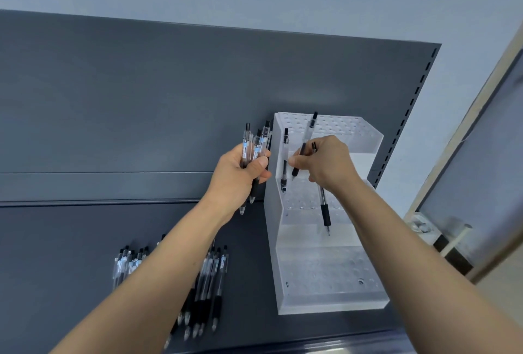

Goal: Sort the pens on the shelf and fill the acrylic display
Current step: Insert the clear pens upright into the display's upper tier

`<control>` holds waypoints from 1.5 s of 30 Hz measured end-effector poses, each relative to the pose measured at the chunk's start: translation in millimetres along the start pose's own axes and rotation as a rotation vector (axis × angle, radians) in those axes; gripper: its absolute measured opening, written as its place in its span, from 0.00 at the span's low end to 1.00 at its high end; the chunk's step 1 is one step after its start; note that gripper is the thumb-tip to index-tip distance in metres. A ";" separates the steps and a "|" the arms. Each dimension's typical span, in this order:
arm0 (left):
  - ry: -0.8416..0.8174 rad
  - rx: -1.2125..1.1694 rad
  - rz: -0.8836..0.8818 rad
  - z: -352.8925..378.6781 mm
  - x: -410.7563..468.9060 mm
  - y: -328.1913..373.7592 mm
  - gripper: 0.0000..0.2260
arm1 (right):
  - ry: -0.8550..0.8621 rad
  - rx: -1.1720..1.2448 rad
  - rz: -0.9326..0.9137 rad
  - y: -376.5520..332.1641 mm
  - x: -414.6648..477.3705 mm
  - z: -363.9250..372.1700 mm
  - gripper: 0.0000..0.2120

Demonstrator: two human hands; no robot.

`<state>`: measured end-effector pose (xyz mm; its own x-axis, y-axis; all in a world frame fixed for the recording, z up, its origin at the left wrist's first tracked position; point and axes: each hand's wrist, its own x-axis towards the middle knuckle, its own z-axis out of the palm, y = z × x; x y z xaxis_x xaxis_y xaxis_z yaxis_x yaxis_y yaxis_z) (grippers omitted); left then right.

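A stepped acrylic display point(325, 274) with rows of holes stands on the dark shelf. My left hand point(240, 178) grips a bunch of clear pens point(256, 147) with black caps, just left of the display. My right hand point(325, 164) hovers over the display's middle step and holds pens: a black-grip pen point(325, 209) hangs tip down below the palm, and a short black one point(299, 160) sticks out by the thumb. One clear pen point(285, 161) stands in a hole at the display's left side. Another pen point(312, 121) rises behind my right hand.
Several loose clear pens point(209, 283) lie in a heap on the shelf point(70, 240) at lower left, partly hidden by my left forearm. A grey back panel point(141, 99) rises behind. A pale frame point(467, 184) stands to the right.
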<state>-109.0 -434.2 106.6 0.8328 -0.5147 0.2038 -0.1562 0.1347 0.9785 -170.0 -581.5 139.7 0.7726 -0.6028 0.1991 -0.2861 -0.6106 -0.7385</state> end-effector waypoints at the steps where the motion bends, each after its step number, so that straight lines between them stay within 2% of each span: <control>1: 0.000 -0.001 -0.001 -0.1 -0.5 -0.1 0.07 | 0.000 -0.011 0.011 0.6 0.3 0.1 0.11; 9: -0.005 0.003 -0.001 3.0 -2.4 -3.9 0.08 | -0.026 -0.092 0.026 -4.7 4.0 -1.4 0.17; 15: -0.007 0.015 -0.008 3.5 -3.5 -5.2 0.08 | -0.153 -0.254 0.077 0.5 3.5 7.0 0.15; 22: 0.017 0.024 -0.001 6.1 0.7 -4.0 0.06 | -0.204 -0.325 0.140 0.5 3.8 10.1 0.18; 25: 0.011 0.004 0.006 8.9 3.0 -2.7 0.06 | -0.189 -0.321 0.112 -8.2 3.5 -8.2 0.15; 29: -0.003 -0.022 0.008 14.9 4.5 -3.2 0.06 | -0.144 -0.227 0.045 -24.8 -2.1 -39.0 0.14; 33: 0.016 -0.032 0.023 20.4 8.9 -2.4 0.08 | -0.111 -0.114 -0.027 -29.9 -5.7 -55.2 0.04; 37: 0.041 0.009 0.037 26.8 15.1 -1.6 0.06 | 0.018 -0.013 -0.034 -25.6 1.1 -56.4 0.10; 41: 0.048 0.054 0.041 30.1 17.3 -2.2 0.06 | 0.069 0.036 -0.082 -20.8 1.1 -49.2 0.04; 45: 0.030 0.070 0.027 29.3 14.5 -3.6 0.06 | 0.076 0.061 -0.085 -9.0 3.5 -36.5 0.02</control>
<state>-111.9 -466.9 107.0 0.8433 -0.4857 0.2302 -0.2149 0.0879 0.9727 -185.4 -596.8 170.6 0.7471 -0.5884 0.3093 -0.1845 -0.6305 -0.7539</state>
